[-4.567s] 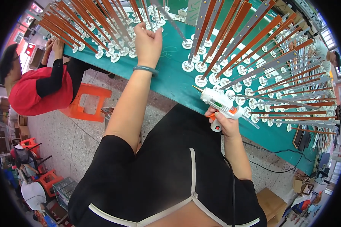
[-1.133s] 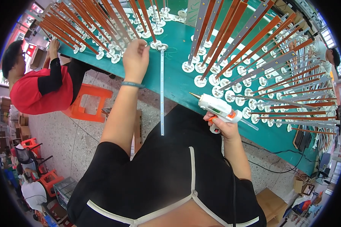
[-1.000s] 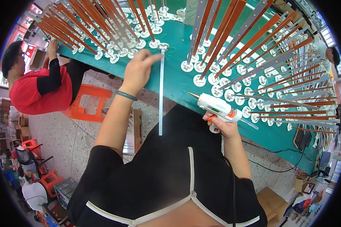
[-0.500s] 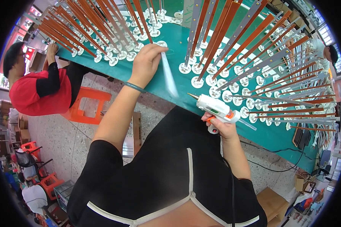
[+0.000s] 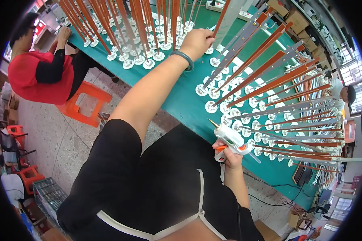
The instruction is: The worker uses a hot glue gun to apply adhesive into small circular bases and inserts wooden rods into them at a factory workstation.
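My right hand (image 5: 231, 156) is wrapped round the handle of a white hot glue gun (image 5: 229, 136) with an orange trigger. Its metal nozzle points up and left over the table's near edge, and a clear glue stick (image 5: 255, 158) sticks out of its back. Reaching far across the table, my left hand (image 5: 198, 43) is closed, its fingertips pinched on the lower end of an upright copper-brown strip (image 5: 222, 19). Just below those fingers is a white round base (image 5: 209, 50). To the right, several brown and grey strips (image 5: 265, 72) stand on white round bases (image 5: 211, 107).
Another crowd of brown strips on white bases (image 5: 138, 60) fills the table's far left. The green table (image 5: 177, 104) has its near edge in front of me. At the left a person in red (image 5: 42, 80) sits on an orange stool (image 5: 84, 102). A black cable (image 5: 269, 197) hangs at the right.
My left hand has moved away and to the right, from a nearer base to the brown strip farther back. The glue gun has shifted down in the picture, still in my right hand.
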`<action>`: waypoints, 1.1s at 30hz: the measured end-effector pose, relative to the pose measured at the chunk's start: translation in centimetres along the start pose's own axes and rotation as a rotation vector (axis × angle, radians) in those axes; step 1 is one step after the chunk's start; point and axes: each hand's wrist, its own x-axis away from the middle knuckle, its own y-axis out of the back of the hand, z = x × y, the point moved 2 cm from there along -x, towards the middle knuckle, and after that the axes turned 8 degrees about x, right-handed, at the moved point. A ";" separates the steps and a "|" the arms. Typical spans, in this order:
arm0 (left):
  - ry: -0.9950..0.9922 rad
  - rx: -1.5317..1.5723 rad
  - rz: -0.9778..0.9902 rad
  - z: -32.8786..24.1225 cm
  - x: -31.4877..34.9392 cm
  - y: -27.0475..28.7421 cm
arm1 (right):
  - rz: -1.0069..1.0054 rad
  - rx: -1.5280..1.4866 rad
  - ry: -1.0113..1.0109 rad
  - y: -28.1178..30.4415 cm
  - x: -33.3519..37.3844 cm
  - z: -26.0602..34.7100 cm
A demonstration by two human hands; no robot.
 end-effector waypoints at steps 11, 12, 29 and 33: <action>0.026 0.178 0.096 1.1 -1.5 -2.2 | -0.017 -0.086 -0.022 -0.1 -0.6 0.5; 0.026 0.183 0.096 1.4 -1.6 -2.3 | -0.031 -0.087 -0.026 -0.3 -0.5 0.5; -0.060 -0.025 -0.126 -2.1 6.4 1.5 | -0.050 -0.036 -0.069 -0.6 -0.4 0.9; 0.070 0.132 -0.443 -3.5 11.6 5.2 | -0.031 -0.023 -0.045 -0.4 -0.5 0.7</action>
